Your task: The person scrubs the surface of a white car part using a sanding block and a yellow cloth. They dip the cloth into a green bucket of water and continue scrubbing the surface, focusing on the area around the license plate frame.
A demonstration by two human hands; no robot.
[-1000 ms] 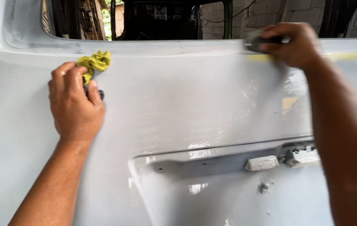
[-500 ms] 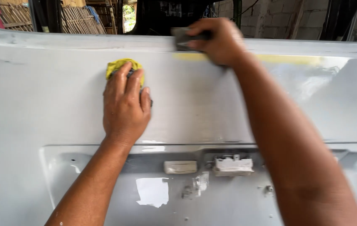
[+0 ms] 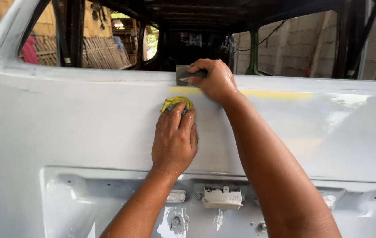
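Up on the grey car panel [image 3: 64,128], the right hand [image 3: 214,79] is gripping a grey sanding block [image 3: 183,75] at its top edge, while just below the left hand [image 3: 174,141] is pressing a yellow cloth [image 3: 175,103] flat.

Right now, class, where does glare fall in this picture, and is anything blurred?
Head view: glare brightens the grey panel at right; the left hand, yellow cloth and right hand with its grey block look sharp; the dark interior behind is underexposed.

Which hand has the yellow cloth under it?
The left hand, pressed flat on the grey panel over the yellow cloth. The right hand grips a dark sanding block on the upper edge.
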